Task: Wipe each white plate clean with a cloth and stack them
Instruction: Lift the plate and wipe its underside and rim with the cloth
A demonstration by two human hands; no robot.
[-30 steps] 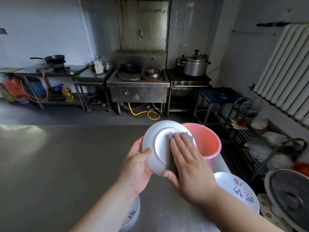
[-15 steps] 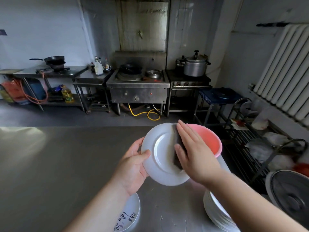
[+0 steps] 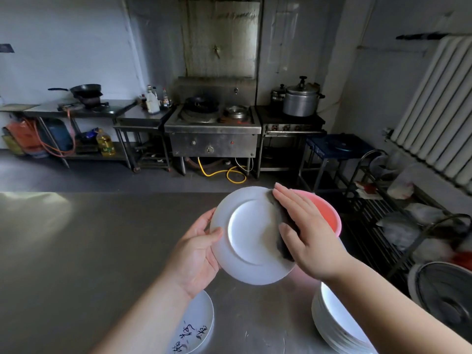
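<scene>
At the far left a wok (image 3: 86, 89) sits on a burner on a steel side table (image 3: 76, 111), with a bottle of yellow oil (image 3: 105, 143) on the shelf beneath. Nearer, the steel worktop (image 3: 76, 251) fills the left and lower part of the view. The left hand (image 3: 198, 247) grips the left rim of a white plate (image 3: 251, 236), thumb over the front edge and fingers behind, holding it tilted up off the worktop. Below that wrist a plate with dark brush lettering (image 3: 195, 328) lies flat on the worktop. Behind, against the far wall, stands a steel stove (image 3: 213, 131) with a yellow hose (image 3: 224, 172) looped under it. The right hand (image 3: 309, 233) lies with straight fingers pressing a dark grey cloth (image 3: 281, 226) against the right side of the plate's face. A pink bucket (image 3: 329, 213) shows just behind this hand. Under the right forearm a stack of white plates (image 3: 337, 320) rests on the worktop. A lidded metal pot (image 3: 301, 98) sits on the range beyond, and a white radiator (image 3: 439, 111) hangs on the right wall
</scene>
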